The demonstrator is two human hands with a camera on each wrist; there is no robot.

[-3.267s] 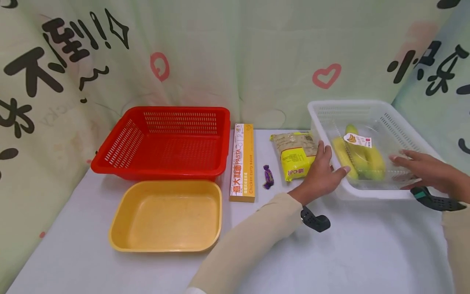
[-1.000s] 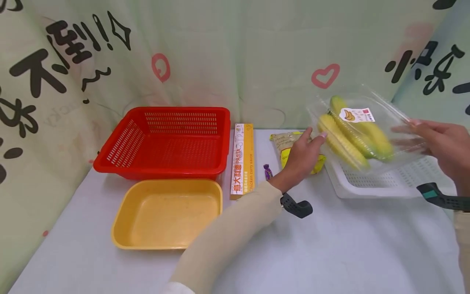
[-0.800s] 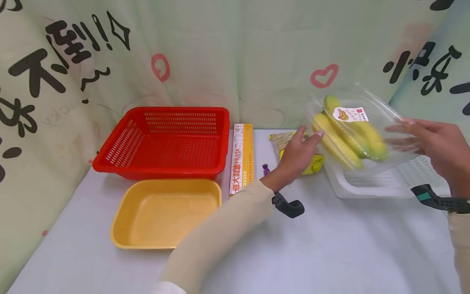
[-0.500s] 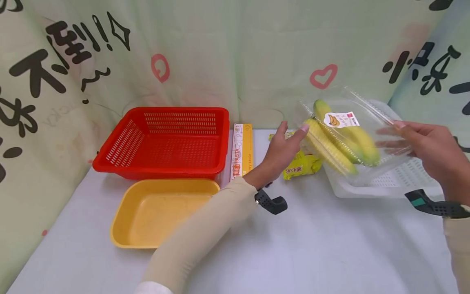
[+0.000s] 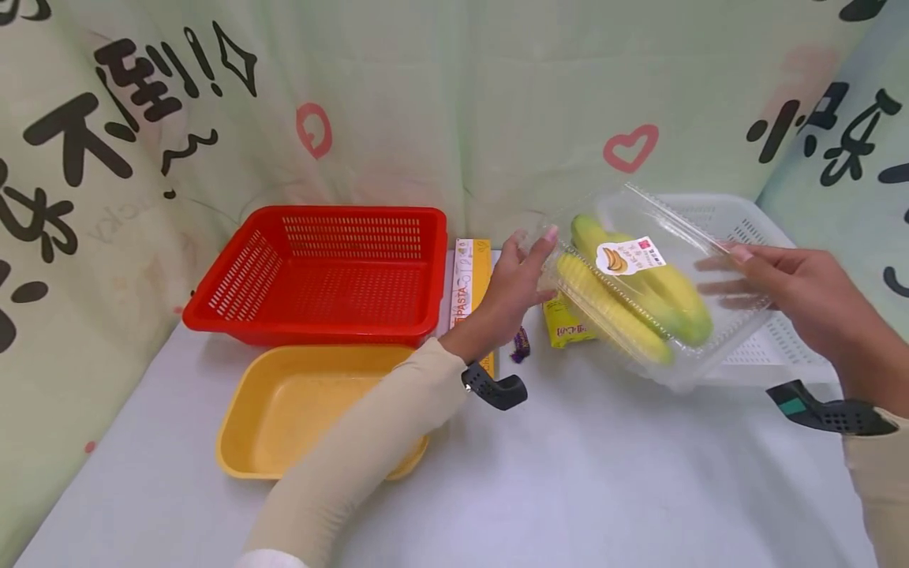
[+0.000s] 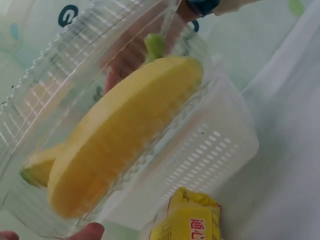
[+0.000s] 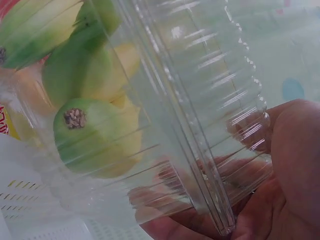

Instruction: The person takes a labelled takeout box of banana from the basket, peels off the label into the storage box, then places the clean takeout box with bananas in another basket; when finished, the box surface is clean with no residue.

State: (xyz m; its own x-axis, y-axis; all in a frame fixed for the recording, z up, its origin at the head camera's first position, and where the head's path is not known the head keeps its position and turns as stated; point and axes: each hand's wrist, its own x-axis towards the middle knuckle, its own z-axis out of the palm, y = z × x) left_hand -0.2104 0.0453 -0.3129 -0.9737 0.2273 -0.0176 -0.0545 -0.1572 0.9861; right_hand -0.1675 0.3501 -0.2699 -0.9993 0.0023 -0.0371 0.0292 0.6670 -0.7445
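1. Basket in red [image 5: 334, 315], slotted, stands at the far left; just nearer lies the yellow tray [image 5: 284, 418], partly hidden by the left sleeve.
2. Pasta box [image 5: 472, 272] to the right of that basket, its nearer part mostly covered by the left hand and wrist.
3. Left hand [image 5: 513, 282] pinches the left end of the clear box, thumb at its edge; the fingers beneath are partly hidden.
4. Purple candy [image 5: 521, 345] and yellow packet [image 5: 568, 323] lie on the table [image 5: 589, 473] right of the left wrist, the packet partly covered by the clear box.
5. Clear box [image 5: 642, 284], bananas inside, is held aslant above the table between both hands, overlapping the white basket [image 5: 774, 371] at the far right.
6. Right hand [image 5: 795, 285] grips the box's right end, thumb on top, fingers underneath, visible through the plastic.
7. Step in hand, I judge: carrying the box clear of the white basket. The next move calls for keeping both grips, levelling it and clearing the packet.
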